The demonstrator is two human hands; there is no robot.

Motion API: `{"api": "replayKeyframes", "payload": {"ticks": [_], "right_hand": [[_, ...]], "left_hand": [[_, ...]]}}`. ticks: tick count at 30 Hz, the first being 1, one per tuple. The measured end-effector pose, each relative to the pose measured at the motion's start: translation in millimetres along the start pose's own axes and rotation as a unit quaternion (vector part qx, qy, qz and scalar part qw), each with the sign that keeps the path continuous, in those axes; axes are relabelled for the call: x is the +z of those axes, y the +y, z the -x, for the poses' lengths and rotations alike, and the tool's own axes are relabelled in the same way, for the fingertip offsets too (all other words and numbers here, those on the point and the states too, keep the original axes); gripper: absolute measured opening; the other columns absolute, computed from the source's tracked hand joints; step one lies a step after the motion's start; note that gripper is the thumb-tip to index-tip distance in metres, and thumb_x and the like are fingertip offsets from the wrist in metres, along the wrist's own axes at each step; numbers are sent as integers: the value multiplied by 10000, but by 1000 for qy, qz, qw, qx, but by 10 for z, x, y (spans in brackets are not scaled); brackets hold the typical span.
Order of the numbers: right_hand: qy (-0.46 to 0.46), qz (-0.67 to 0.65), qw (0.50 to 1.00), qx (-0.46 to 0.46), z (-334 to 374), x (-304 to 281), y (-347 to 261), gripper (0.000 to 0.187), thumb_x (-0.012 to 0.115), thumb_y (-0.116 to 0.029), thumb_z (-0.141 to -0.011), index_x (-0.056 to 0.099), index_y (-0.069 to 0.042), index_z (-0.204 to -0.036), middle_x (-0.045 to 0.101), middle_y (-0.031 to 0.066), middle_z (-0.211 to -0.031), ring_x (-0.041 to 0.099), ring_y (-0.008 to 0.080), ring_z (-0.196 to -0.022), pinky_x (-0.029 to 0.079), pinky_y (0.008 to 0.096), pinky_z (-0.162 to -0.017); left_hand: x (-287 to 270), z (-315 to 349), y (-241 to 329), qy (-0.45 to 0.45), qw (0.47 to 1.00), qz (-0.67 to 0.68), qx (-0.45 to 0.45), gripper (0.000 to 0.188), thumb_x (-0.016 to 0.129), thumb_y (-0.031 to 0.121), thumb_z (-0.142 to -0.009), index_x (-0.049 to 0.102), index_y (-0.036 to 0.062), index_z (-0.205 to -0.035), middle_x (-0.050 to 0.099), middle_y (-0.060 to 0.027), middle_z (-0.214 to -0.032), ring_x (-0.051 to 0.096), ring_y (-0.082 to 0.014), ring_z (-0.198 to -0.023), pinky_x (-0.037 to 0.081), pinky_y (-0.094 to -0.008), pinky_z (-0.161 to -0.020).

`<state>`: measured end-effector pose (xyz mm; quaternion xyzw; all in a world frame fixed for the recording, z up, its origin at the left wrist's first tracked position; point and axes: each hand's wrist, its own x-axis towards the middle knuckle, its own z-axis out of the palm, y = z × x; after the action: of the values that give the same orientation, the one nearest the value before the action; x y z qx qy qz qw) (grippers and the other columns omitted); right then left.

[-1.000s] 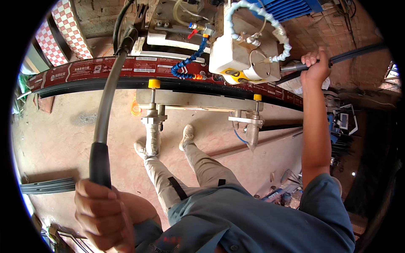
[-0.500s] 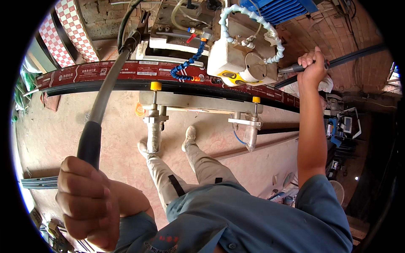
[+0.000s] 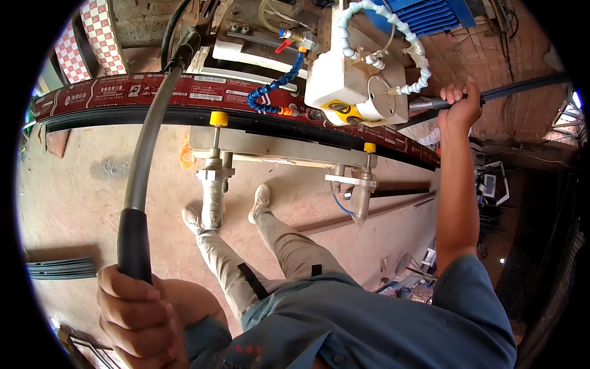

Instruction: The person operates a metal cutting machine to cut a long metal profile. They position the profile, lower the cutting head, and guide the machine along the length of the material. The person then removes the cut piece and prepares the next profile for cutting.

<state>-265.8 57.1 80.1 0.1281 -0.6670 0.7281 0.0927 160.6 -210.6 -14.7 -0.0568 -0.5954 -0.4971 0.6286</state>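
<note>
My left hand (image 3: 138, 317) is wrapped round the black grip of a long metal lever (image 3: 149, 147), which runs up to a pivot at the machine's left side. Up at the right, my right hand (image 3: 461, 106) grips the black handle (image 3: 435, 104) on the side of the white machine head (image 3: 350, 86). Below that head, a long dark bar with red printed film (image 3: 147, 92) lies across the machine. Two upright clamps with yellow caps, a left clamp (image 3: 215, 166) and a right clamp (image 3: 364, 184), stand at its near edge.
A blue segmented hose (image 3: 276, 86) and a white segmented hose (image 3: 424, 67) curve round the machine head. Behind it sits a blue finned motor (image 3: 424, 18). Dark strips (image 3: 61, 268) lie on the floor at left. Checkered panels (image 3: 101, 37) lean at the far left.
My left hand has come slightly down and to the right with the lever. My right hand stays on its handle, shifted a little to the right. The whole view has shifted slightly.
</note>
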Motion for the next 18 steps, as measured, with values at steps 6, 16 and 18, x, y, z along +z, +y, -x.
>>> {"api": "replayKeyframes", "payload": {"ticks": [6,16,18], "right_hand": [[4,7,1000,3,6,-1,-35,291,588,-157,-925,385,-142,-717,353,0,-568,343,132,-500,333,312,-537],[-16,10,1000,-7,-1,-22,-23,372,550,-147,-942,341,-147,-634,361,12,-518,340,148,-431,338,322,-496],[-20,1,1000,-4,3,2,-35,314,549,-152,-949,374,-139,-689,361,2,-542,342,134,-463,342,311,-510]], "left_hand": [[-38,65,-18,6,1000,26,14,312,615,350,-775,401,241,-577,404,106,-506,403,-62,-486,328,-289,-600],[87,-400,-2,-62,998,18,1,282,583,293,-814,416,224,-598,442,95,-516,421,-71,-469,309,-268,-538],[98,-414,-13,-57,998,36,12,257,546,280,-781,388,229,-585,411,93,-512,396,-69,-476,317,-289,-581]]}}
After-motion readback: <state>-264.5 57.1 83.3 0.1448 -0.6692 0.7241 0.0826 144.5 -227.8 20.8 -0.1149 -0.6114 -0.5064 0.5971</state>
